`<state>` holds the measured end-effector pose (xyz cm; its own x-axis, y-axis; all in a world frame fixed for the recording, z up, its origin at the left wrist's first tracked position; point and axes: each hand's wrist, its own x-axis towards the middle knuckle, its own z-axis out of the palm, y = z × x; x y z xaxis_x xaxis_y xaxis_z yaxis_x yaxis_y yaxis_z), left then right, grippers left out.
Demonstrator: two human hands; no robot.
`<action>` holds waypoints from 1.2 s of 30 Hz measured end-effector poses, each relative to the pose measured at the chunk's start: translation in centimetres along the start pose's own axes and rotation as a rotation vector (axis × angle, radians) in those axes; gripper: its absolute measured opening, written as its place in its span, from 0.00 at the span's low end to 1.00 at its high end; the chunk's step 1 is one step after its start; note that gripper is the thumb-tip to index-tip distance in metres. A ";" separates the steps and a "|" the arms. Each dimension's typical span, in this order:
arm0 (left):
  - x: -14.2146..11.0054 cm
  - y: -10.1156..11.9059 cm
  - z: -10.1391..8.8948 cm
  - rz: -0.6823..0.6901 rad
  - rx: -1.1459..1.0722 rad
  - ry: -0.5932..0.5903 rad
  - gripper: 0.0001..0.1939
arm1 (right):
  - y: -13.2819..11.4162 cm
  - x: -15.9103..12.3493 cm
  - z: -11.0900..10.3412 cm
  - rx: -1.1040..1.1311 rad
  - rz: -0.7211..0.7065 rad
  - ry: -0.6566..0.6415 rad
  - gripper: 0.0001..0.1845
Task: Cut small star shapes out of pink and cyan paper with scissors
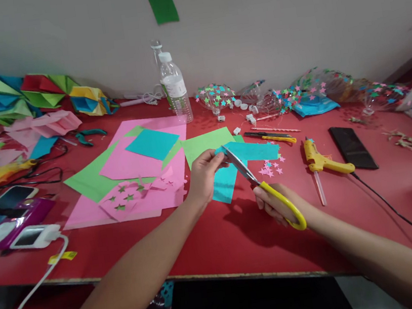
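Head camera view, with the scissors blades as the clock's centre: your left hand (205, 172), at 9 o'clock, pinches the end of a blue paper strip (257, 151) between thumb and fingers, and the strip stretches toward 3 o'clock. Your right hand (276, 203), at 5 o'clock, is closed around the yellow handles of the scissors (266, 188). The blades lie across the strip just beside your left fingers; whether they are parted is hard to tell.

Around them is a red table (205, 257). Small paper stars (269, 167) lie near, at 3 o'clock; beyond them are a yellow glue gun (320, 163) and a black phone (353, 148). A cutter knife (280, 138) rests at 2 o'clock. A clear bottle (177, 89) stands upright at 11. Pliers (90, 134) lie at 10. Pink sheets (126, 163), layered with green and blue paper, spread at 9.
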<state>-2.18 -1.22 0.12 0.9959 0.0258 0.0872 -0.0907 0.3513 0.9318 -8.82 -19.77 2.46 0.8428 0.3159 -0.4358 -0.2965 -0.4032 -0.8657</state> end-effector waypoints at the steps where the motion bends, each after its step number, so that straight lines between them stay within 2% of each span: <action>1: 0.0 0.0 0.1 -0.002 -0.014 0.008 0.10 | 0.0 0.0 0.0 0.002 -0.002 -0.004 0.29; 7: 0.0 0.1 0.2 -0.016 -0.029 0.043 0.10 | 0.1 0.2 0.1 0.035 -0.010 -0.022 0.28; 12: 1.5 0.4 -1.3 0.065 0.059 0.150 0.09 | 0.7 0.6 -0.4 0.106 -0.136 0.047 0.28; 14: 2.0 0.3 -2.0 0.067 0.178 0.119 0.10 | 0.9 0.9 -0.8 0.153 -0.188 0.093 0.27; 18: 2.1 0.0 -2.4 0.026 0.522 -0.060 0.12 | 1.1 1.4 -1.5 0.243 -0.214 0.141 0.26; 23: 1.7 -0.1 -2.2 0.122 0.874 -0.190 0.13 | 1.2 1.9 -1.5 0.218 -0.162 0.148 0.25; 27: 2.0 -0.1 -2.5 0.169 1.026 -0.160 0.09 | 0.9 1.7 -1.3 0.182 -0.168 0.156 0.24; 29: 2.1 0.0 -2.7 0.209 1.023 -0.092 0.06 | 0.6 1.6 -1.3 0.178 -0.162 0.159 0.24; 31: 2.0 0.1 -2.5 0.208 0.971 -0.074 0.05 | 0.4 1.5 -1.4 0.187 -0.146 0.165 0.22; 33: 1.6 0.4 -1.9 0.110 0.884 -0.168 0.07 | 0.1 1.5 -1.4 0.194 -0.125 0.180 0.20; 36: 0.5 0.9 -0.3 -0.081 0.775 -0.418 0.11 | -0.4 1.5 -1.7 0.174 -0.095 0.209 0.19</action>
<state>-1.79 -0.61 0.93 0.9294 -0.3690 -0.0091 -0.1501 -0.4002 0.9041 -6.68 -20.65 2.55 0.9396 0.1539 -0.3057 -0.2688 -0.2207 -0.9376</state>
